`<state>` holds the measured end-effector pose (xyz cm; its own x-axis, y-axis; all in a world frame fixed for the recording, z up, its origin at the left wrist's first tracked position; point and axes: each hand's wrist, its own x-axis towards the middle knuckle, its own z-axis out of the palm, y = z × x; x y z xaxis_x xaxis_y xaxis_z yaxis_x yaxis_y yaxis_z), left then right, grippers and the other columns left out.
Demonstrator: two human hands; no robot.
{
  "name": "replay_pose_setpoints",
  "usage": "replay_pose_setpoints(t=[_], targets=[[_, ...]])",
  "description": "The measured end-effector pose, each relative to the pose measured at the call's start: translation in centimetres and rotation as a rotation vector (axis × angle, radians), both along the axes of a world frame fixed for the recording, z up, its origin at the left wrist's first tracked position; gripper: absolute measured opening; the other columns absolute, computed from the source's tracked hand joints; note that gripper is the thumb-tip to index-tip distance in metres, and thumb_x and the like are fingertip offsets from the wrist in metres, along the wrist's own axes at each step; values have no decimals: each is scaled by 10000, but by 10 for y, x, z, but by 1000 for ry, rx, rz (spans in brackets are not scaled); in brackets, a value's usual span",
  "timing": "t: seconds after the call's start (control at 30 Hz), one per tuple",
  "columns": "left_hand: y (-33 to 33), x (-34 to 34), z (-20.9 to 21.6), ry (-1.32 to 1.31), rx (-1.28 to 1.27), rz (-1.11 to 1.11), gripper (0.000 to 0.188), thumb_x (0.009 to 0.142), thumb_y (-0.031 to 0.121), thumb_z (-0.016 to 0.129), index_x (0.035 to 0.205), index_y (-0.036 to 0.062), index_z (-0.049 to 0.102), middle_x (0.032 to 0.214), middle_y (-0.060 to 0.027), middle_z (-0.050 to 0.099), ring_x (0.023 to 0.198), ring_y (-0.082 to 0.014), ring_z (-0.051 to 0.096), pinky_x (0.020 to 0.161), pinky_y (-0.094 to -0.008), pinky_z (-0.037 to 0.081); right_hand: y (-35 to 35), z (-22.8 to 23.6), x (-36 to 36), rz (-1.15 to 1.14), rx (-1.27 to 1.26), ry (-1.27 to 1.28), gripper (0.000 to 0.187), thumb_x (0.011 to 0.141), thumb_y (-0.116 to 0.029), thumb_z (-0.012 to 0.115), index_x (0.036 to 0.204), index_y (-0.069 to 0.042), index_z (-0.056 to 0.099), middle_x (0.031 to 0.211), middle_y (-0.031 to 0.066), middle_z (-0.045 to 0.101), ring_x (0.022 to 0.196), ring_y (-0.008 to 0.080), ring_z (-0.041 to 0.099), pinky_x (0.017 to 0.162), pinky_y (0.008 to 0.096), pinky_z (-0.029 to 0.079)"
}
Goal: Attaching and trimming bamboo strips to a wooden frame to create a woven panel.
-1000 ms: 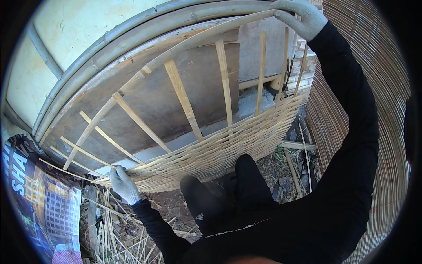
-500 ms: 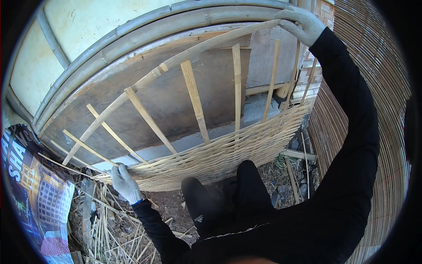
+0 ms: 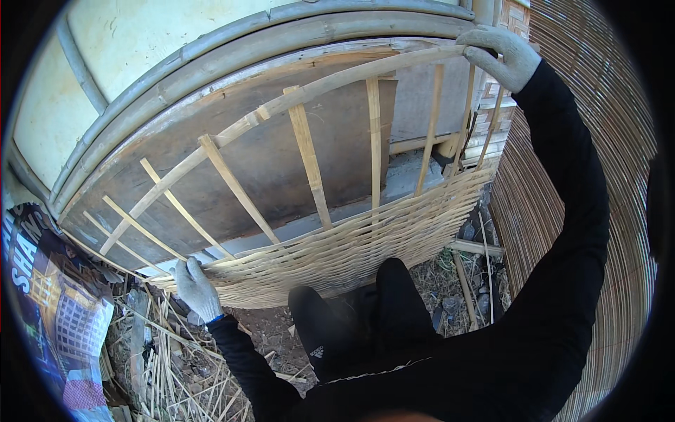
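A woven bamboo panel [image 3: 351, 246] leans in front of my knees, with several bare upright slats [image 3: 309, 162] fanning out above its weave. Across those slats runs a long, flat bamboo strip [image 3: 239, 125], bowed upward and apart from the finished weave. At the upper right, my gloved right hand [image 3: 508, 60] pinches the strip's end between thumb and fingers. My gloved left hand [image 3: 197, 290] is closed on the panel's upper left edge, close to the base of the left slats; its fingertips are partly hidden.
Behind the panel are a brown board [image 3: 267, 162] and curved bamboo poles [image 3: 281, 32] along a pale wall. A reed screen [image 3: 562, 232] stands at the right. Loose bamboo strips [image 3: 176, 373] litter the ground at lower left, beside a printed banner [image 3: 70, 309].
My right hand has moved slightly right and down, carrying the strip's end. The strip sits lower against the middle slats, one slat top now showing above it. My left hand has barely moved.
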<state>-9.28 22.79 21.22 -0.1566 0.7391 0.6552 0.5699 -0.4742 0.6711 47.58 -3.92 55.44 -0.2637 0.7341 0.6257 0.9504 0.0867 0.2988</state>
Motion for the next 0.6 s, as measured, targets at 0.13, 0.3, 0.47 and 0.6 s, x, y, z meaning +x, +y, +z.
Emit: replay_pose_setpoints(t=[0.13,0.3,0.47,0.6], targets=[[2,0,-2,-18,6,1,280,1102,226,582,1046,-40,649,906,-189,639,849,-321,587,831,-426,488,-13,-11,-14,-82,8,-33,333,1091,-276,645,1262,-5,735,1044,146,722,954,259,709,870,381,576],[2,-4,-4,2,-16,9,278,1101,225,586,1011,-33,642,910,-176,648,841,-313,585,831,-423,490,6,-6,0,-11,81,-11,301,1082,-270,650,1239,-30,742,1061,139,718,954,280,706,860,390,570],[-10,-5,-7,-54,11,4,277,1099,230,588,1005,-24,647,900,-172,640,829,-309,579,821,-424,488,32,4,23,-57,20,-28,308,1094,-263,634,1260,-21,729,1062,147,707,979,300,699,890,391,566],[-14,-7,-6,-35,14,22,277,1096,227,588,1013,-28,658,901,-182,634,835,-320,578,815,-428,486,51,0,27,46,11,-49,309,1095,-263,628,1256,-17,724,1048,152,703,979,317,685,891,392,557]])
